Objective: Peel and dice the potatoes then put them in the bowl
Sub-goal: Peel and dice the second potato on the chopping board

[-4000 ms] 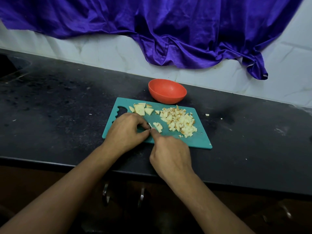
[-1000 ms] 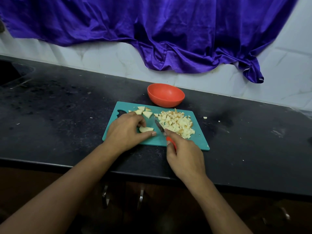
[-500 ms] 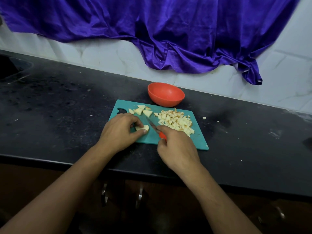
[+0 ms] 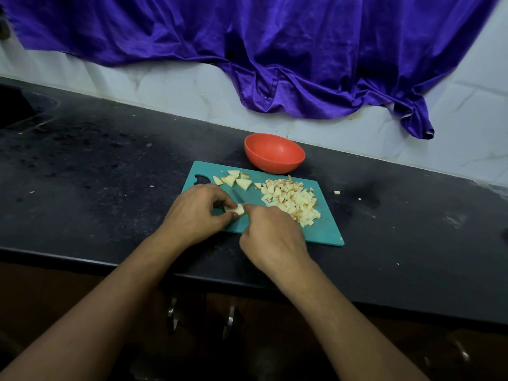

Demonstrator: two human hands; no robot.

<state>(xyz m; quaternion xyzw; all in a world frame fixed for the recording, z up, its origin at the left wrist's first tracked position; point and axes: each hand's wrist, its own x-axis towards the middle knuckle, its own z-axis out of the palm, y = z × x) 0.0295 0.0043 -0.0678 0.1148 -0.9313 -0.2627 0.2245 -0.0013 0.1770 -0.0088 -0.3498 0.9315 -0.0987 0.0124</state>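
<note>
On the black counter lies a teal cutting board (image 4: 327, 233). My left hand (image 4: 196, 213) pinches a pale potato slice (image 4: 235, 209) against the board. My right hand (image 4: 270, 235) grips a small knife (image 4: 238, 197); its blade crosses the slice and its handle is hidden in my fist. A heap of diced potato (image 4: 291, 200) covers the board's right half. Several larger potato wedges (image 4: 233, 179) lie at the board's far left. An empty orange bowl (image 4: 274, 152) stands just behind the board.
A purple cloth (image 4: 275, 50) hangs down the white tiled wall behind the counter. A few potato crumbs (image 4: 336, 192) lie on the counter right of the board. The counter's front edge runs just below my wrists.
My right hand has slid left and closed in on my left hand, bringing the knife blade over the slice. The knife's orange handle, seen before, is now hidden in my fist.
</note>
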